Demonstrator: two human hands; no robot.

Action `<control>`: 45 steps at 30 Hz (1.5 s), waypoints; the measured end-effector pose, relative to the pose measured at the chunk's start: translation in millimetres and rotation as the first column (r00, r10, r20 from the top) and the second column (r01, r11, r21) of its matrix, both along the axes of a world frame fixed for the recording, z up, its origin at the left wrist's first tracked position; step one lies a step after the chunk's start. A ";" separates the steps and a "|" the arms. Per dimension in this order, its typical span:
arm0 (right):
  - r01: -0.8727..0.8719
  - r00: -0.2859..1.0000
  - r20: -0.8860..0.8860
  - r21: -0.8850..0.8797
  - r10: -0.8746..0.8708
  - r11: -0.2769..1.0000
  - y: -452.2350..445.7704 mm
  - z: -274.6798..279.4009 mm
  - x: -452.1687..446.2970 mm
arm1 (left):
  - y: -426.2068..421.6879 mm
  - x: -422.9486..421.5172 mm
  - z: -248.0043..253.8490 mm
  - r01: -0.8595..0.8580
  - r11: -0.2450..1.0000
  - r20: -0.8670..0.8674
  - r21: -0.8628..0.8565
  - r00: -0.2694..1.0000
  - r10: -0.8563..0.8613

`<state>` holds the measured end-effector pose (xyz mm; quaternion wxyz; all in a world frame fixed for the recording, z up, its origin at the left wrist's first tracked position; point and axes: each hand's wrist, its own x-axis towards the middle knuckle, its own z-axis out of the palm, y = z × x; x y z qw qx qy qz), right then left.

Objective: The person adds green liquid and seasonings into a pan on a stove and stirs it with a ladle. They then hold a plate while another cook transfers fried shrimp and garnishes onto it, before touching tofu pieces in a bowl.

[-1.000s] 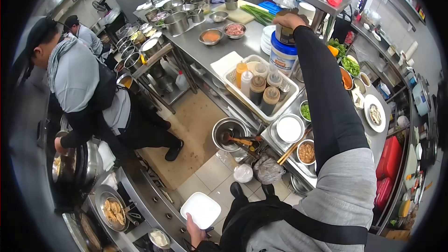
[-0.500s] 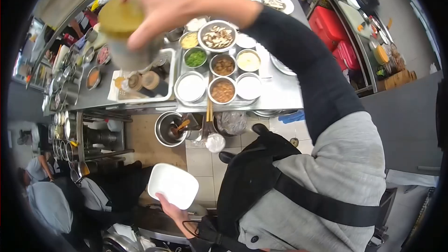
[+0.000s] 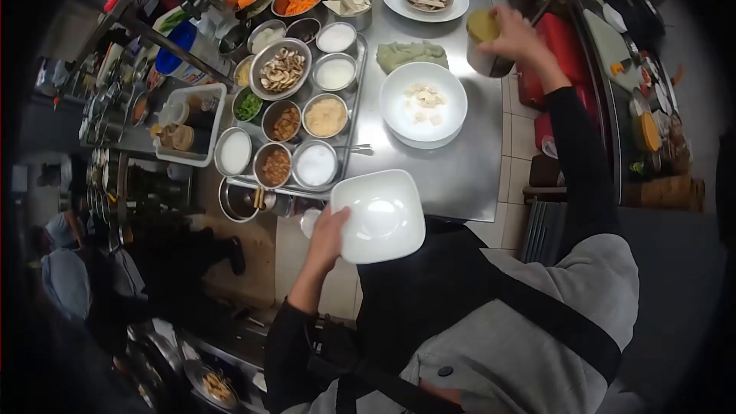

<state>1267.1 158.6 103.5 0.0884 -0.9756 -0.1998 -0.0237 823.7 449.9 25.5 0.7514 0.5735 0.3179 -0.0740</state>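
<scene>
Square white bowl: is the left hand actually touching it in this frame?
Touching. The head view shows the left hand gripping the square white bowl at its edge, thumb lapping over the rim.

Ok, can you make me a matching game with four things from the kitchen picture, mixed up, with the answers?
1. Square bowl
2. Jar
3. Sliced mushrooms
4. Orange shreds

A. In a metal bowl, above the chopped greens in the picture
B. In the right hand
C. Near the picture's top edge
D. In the left hand

Pairs: 1-D, 2-B, 3-A, 4-C
</scene>
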 end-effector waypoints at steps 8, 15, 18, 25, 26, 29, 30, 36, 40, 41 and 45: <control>-0.093 0.995 -0.012 0.137 0.095 0.986 61.1 -82.0 1.1 | -99.1 45.7 -62.0 -0.030 0.999 -0.036 -0.014 0.999 0.029; -0.178 0.983 0.001 0.180 0.181 0.967 133.5 -91.5 18.1 | -128.0 51.5 -92.1 -0.081 0.996 0.012 0.033 0.997 0.080; -0.163 0.982 -0.060 0.222 0.180 0.961 122.3 -73.9 35.5 | -127.6 48.2 -84.4 -0.096 0.995 -0.017 -0.035 0.995 0.096; -0.280 0.914 -0.043 0.653 0.404 0.704 74.2 6.8 50.8 | -77.0 37.7 -58.6 -0.068 0.871 0.121 0.486 0.993 0.010; -0.299 0.845 -0.091 0.738 0.527 0.605 68.9 32.5 31.8 | -61.7 58.8 -36.4 -0.089 0.824 0.189 0.559 0.982 -0.022; -0.257 0.682 -0.157 0.863 0.714 0.435 71.5 77.1 -23.0 | -67.3 157.0 56.4 -0.086 0.995 0.560 -0.059 0.822 0.105; -0.288 0.673 -0.166 0.839 0.721 0.461 69.6 95.3 -46.5 | -68.5 183.8 68.5 -0.018 0.988 0.574 -0.151 0.813 0.103; -0.544 0.681 0.122 0.744 0.722 0.387 66.0 61.7 -69.7 | -68.4 237.4 86.6 0.140 0.940 0.639 -0.311 0.763 0.098; -0.857 0.461 0.435 0.445 0.774 0.260 50.5 72.8 -76.6 | -77.1 234.6 72.3 0.234 0.706 0.550 -0.669 0.794 0.259; -0.898 0.377 0.472 0.398 0.797 0.189 49.3 75.1 -76.5 | -73.8 233.9 65.5 0.276 0.677 0.542 -0.683 0.812 0.217; -0.961 0.117 0.396 0.276 0.911 0.004 43.5 95.5 -67.2 | -59.9 226.7 34.2 0.413 0.498 0.541 -0.762 0.829 0.142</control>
